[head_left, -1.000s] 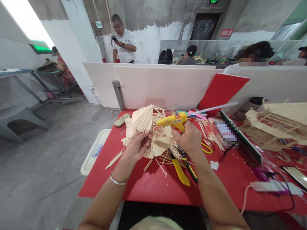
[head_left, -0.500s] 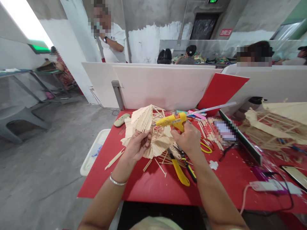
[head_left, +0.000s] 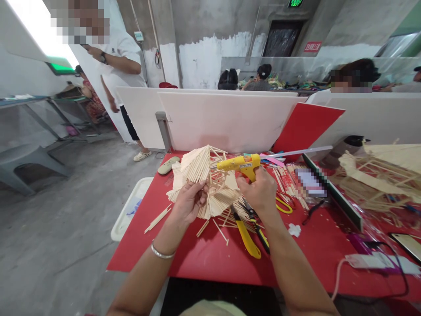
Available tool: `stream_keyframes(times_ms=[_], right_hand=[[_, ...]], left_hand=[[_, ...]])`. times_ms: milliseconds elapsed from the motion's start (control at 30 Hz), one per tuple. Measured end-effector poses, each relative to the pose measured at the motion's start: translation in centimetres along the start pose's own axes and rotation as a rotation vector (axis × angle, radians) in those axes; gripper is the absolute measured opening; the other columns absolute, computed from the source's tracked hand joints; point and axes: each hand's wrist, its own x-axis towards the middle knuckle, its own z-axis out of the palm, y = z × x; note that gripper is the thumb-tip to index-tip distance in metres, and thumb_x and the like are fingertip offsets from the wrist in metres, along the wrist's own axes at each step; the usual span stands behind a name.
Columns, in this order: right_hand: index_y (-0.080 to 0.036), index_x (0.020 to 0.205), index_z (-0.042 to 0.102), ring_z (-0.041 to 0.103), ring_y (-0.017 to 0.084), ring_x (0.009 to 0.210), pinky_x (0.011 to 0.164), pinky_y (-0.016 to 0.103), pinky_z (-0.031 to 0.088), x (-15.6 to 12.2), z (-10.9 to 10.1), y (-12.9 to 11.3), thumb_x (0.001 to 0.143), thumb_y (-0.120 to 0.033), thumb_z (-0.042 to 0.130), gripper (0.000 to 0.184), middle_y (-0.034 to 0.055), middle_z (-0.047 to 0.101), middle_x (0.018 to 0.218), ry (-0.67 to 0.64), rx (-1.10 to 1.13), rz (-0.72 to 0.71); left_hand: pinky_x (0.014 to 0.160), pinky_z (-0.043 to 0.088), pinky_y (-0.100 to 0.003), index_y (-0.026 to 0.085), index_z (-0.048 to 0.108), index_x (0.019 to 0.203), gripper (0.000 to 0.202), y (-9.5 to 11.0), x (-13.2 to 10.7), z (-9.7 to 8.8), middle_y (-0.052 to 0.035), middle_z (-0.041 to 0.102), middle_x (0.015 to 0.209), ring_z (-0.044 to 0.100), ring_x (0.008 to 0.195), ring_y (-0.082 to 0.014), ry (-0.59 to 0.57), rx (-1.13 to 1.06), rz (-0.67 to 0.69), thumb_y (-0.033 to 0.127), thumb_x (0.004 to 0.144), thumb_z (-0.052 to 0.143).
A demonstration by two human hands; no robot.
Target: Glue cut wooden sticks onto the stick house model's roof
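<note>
My left hand point(head_left: 190, 202) is closed on the near side of a model made of thin wooden sticks point(head_left: 204, 177), holding it tilted above the red table point(head_left: 204, 256). My right hand point(head_left: 259, 193) grips a yellow glue gun point(head_left: 239, 163) by its handle. The gun's nozzle points left and touches the top of the stick model. A clear glue stick point(head_left: 296, 152) pokes out of the gun's back to the right.
Loose sticks point(head_left: 158, 217), yellow-handled cutters point(head_left: 247, 237) and yellow scissors point(head_left: 283, 205) lie on the table. A ruler point(head_left: 332, 190), another stick model point(head_left: 378, 175), a phone point(head_left: 406, 242) and a power strip point(head_left: 378, 261) are at right. White partition point(head_left: 226, 118) behind. A person stands back left.
My hands and the glue gun have barely moved. The person in white has walked from the back wall towards the left and nearer.
</note>
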Motion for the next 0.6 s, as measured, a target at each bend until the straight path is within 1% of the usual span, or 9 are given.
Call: stream_keyframes(times_ms=[133, 400, 600], right_hand=[[-0.016, 0.096, 0.064, 0.062, 0.025, 0.077, 0.068, 0.034, 0.042, 0.12, -0.01, -0.24, 0.076, -0.037, 0.054, 0.03, 0.012, 0.071, 0.091, -0.022, 0.016, 0.002], [-0.016, 0.096, 0.064, 0.061, 0.024, 0.075, 0.068, 0.034, 0.041, 0.17, -0.05, -0.33, 0.077, -0.037, 0.053, 0.03, 0.0109, 0.07, 0.09, -0.021, 0.02, 0.004], [-0.017, 0.096, 0.064, 0.062, 0.025, 0.076, 0.068, 0.034, 0.042, 0.12, -0.03, -0.32, 0.077, -0.036, 0.053, 0.029, 0.0114, 0.07, 0.091, -0.004, 0.015, 0.0]], left_hand=[[0.037, 0.032, -0.014, 0.009, 0.07, 0.083, 0.025, -0.04, -0.1, 0.09, 0.0013, 0.062, 0.066, 0.045, 0.041, -0.0007, 0.007, -0.014, -0.006, 0.028, 0.07, 0.081], [0.033, 0.031, -0.013, 0.009, 0.068, 0.079, 0.026, -0.08, -0.12, 0.35, 0.0006, 0.063, 0.066, 0.046, 0.038, -0.0009, 0.036, 0.001, 0.007, 0.027, 0.067, 0.083], [0.031, 0.029, -0.013, 0.009, 0.069, 0.083, 0.027, -0.15, -0.04, 0.32, 0.0011, 0.064, 0.067, 0.047, 0.038, -0.0006, 0.032, -0.007, 0.008, 0.027, 0.068, 0.082]])
